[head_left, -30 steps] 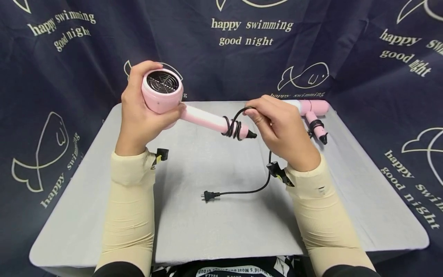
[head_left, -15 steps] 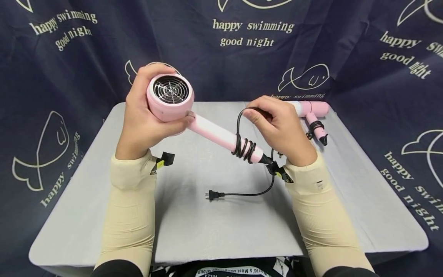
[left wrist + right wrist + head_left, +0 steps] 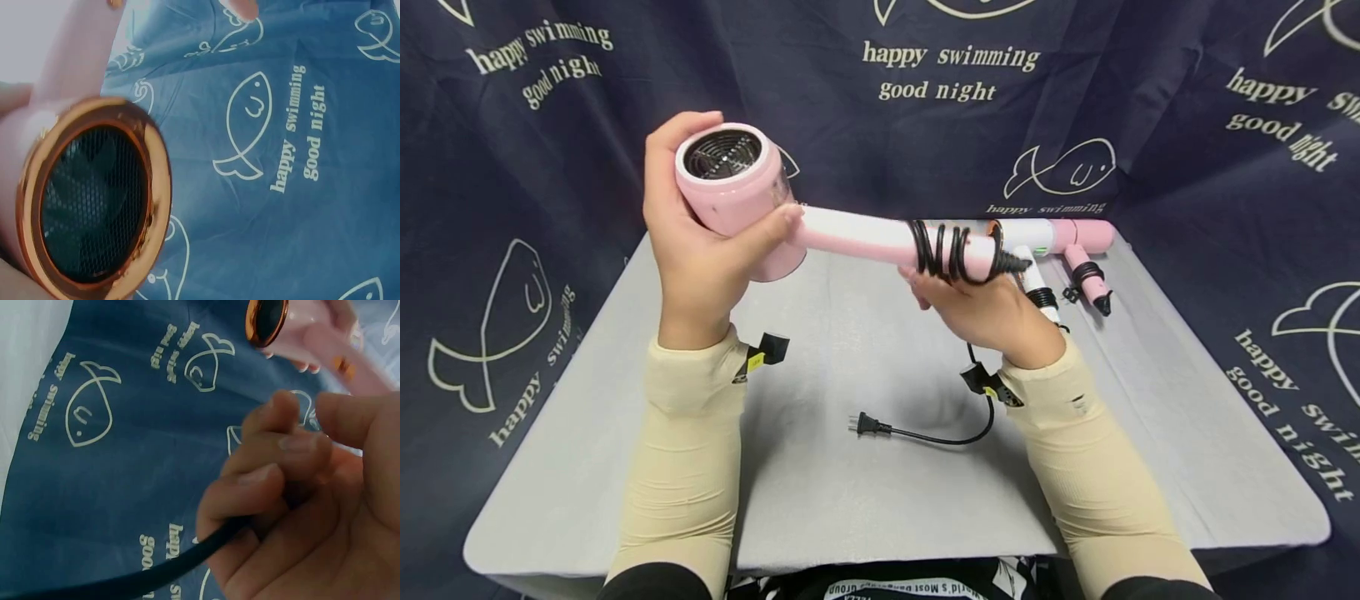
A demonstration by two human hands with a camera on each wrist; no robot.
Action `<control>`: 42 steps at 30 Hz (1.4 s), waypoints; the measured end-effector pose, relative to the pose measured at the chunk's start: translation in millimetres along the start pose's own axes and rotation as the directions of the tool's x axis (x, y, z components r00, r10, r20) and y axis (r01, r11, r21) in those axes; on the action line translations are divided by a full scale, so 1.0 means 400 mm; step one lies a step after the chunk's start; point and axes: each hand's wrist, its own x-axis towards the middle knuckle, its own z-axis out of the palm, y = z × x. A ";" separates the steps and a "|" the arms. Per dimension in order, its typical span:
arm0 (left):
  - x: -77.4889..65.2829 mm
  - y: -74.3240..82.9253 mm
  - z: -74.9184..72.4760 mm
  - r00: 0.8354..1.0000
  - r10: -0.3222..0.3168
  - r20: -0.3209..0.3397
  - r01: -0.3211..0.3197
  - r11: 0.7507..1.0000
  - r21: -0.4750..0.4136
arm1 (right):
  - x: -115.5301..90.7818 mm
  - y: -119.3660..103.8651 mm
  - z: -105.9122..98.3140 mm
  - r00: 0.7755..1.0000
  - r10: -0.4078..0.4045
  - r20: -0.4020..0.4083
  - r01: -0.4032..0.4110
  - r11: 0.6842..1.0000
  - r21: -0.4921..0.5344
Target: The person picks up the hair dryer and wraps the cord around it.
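A pink hair dryer (image 3: 737,197) is held up over the table, its round grille facing up and toward me. My left hand (image 3: 688,258) grips its barrel, with the thumb near the handle joint. In the left wrist view, a copper-coloured ring (image 3: 160,187) surrounds the dryer's mesh end. Black cord (image 3: 938,248) is wound several times round the handle's end. Just beneath that end is my right hand (image 3: 992,315); in the right wrist view its fingers curl round the black cord (image 3: 175,565). The cord's loose end and plug (image 3: 869,424) hang low over or lie on the table.
At the table's back right lie a white hair dryer (image 3: 1027,237) and another pink hair dryer (image 3: 1084,237), both with cords wound on their handles. The grey-white table (image 3: 820,500) has dark blue printed curtains (image 3: 850,158) behind and beside it.
The dryer's handle dips, then swings up to nearly level as the left hand tilts the barrel leftward. My right hand passes from above the handle to beneath it, adding cord round the handle.
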 end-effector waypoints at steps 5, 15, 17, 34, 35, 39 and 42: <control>0.000 0.000 0.008 0.994 -0.032 -0.101 0.035 0.999 0.025 | 0.001 -0.007 0.018 0.986 0.163 0.030 -0.166 0.975 0.145; 0.010 -0.015 0.002 0.951 -0.085 -0.296 0.106 0.993 0.054 | 0.004 -0.002 0.014 0.963 0.132 0.236 -0.155 0.984 0.084; 0.013 -0.021 -0.006 0.943 -0.084 -0.323 0.110 0.992 0.064 | 0.001 -0.002 0.008 0.939 0.152 0.310 -0.183 0.980 0.073; 0.003 -0.021 0.001 0.985 -0.089 -0.148 0.142 0.907 0.397 | -0.017 -0.040 -0.041 0.977 -0.150 -0.155 0.142 0.988 -0.058; 0.002 -0.019 0.000 0.990 -0.091 -0.111 0.129 0.905 0.406 | -0.017 -0.039 -0.044 0.968 -0.170 -0.185 0.160 0.985 -0.067; -0.002 -0.008 -0.005 0.992 -0.126 0.025 0.104 0.900 0.424 | -0.018 -0.034 -0.061 0.948 -0.207 -0.244 0.198 0.978 -0.060; -0.004 0.000 -0.009 0.983 -0.155 0.099 0.103 0.909 0.405 | -0.019 -0.030 -0.071 0.948 -0.197 -0.249 0.199 0.980 -0.016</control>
